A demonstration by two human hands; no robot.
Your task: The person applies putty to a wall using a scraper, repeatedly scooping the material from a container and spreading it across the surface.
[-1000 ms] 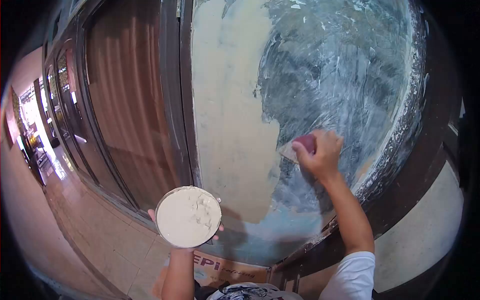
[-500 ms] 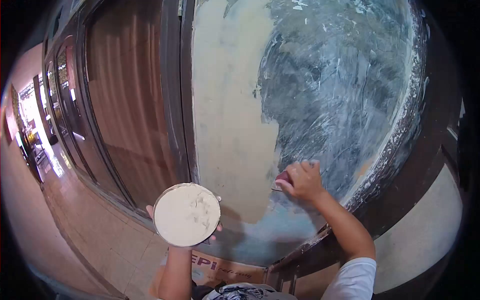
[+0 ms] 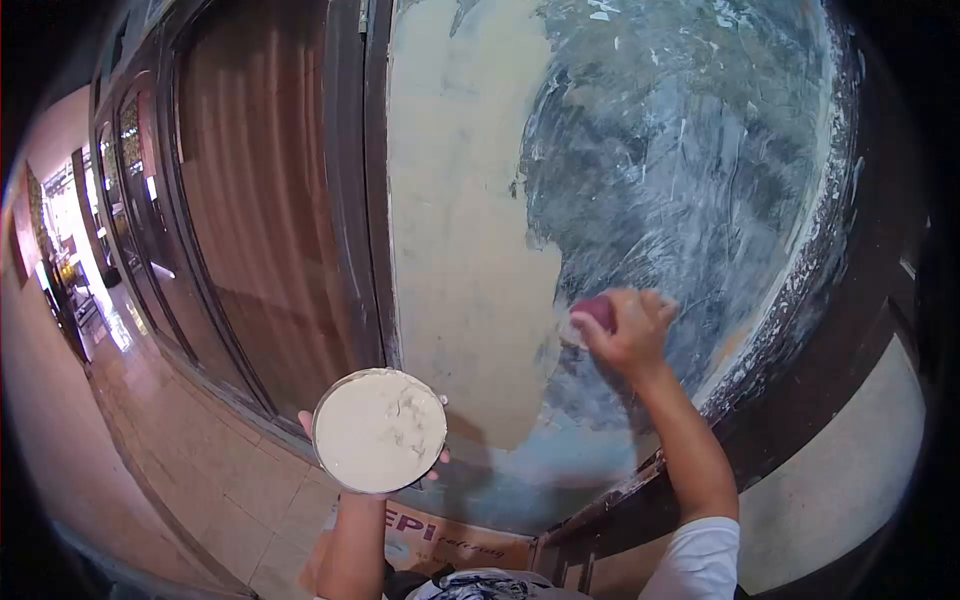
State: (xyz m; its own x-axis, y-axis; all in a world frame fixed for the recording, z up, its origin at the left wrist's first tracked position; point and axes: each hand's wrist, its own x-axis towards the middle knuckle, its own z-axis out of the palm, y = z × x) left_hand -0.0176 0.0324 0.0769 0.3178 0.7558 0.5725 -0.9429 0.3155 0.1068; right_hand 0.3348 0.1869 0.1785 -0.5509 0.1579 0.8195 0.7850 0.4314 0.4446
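The right hand [image 3: 628, 330] is clamped around a red-handled putty knife [image 3: 590, 318], its blade pressed flat against the blue-grey wall panel [image 3: 690, 170] — right at the ragged edge where the cream filler coat [image 3: 460, 220] ends. From the middle of the view, that tool sits at about 3 o'clock. The left hand [image 3: 372, 470] is cupped under a round bowl of white putty [image 3: 379, 431], fingers closed on its rim from below, held away from the wall at about 7 o'clock. To the left of the panel stands a dark wooden door frame [image 3: 352, 180], with a tiled floor [image 3: 200, 470] below. A cardboard box [image 3: 455, 535] lies at 6 o'clock — just beneath the bowl.
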